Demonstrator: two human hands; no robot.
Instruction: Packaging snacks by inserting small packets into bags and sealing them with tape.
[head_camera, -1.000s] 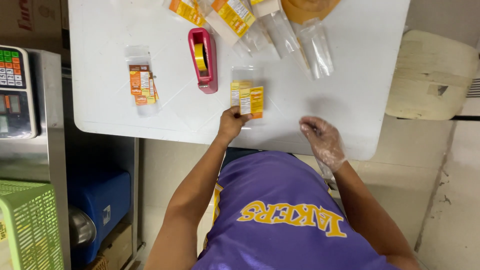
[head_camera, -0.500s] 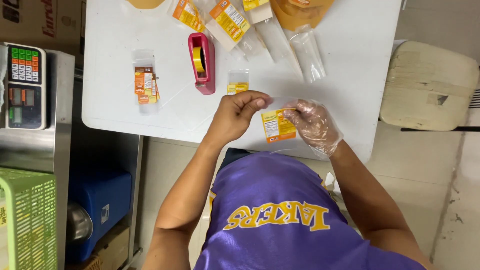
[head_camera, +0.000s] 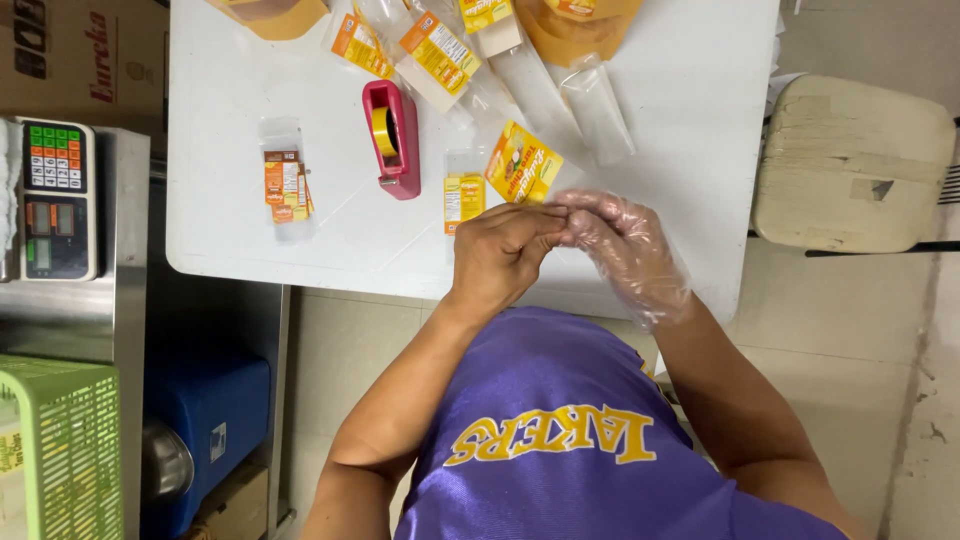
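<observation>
Left hand (head_camera: 500, 250) and gloved right hand (head_camera: 625, 245) pinched together on orange label (head_camera: 523, 165), raised off table (head_camera: 250, 240) for handling. Tape dispenser (head_camera: 390, 138) just left of grip, within reach

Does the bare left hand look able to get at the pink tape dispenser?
Probably yes. The tape dispenser lies on the table beyond the left hand, with only a flat yellow label between. But its fingers are pinched on an orange label with the gloved right hand.

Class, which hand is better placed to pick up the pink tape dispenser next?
Probably left. The bare left hand lies nearer the tape dispenser; the gloved right hand would cross over it. Both pinch the orange packet.
</observation>
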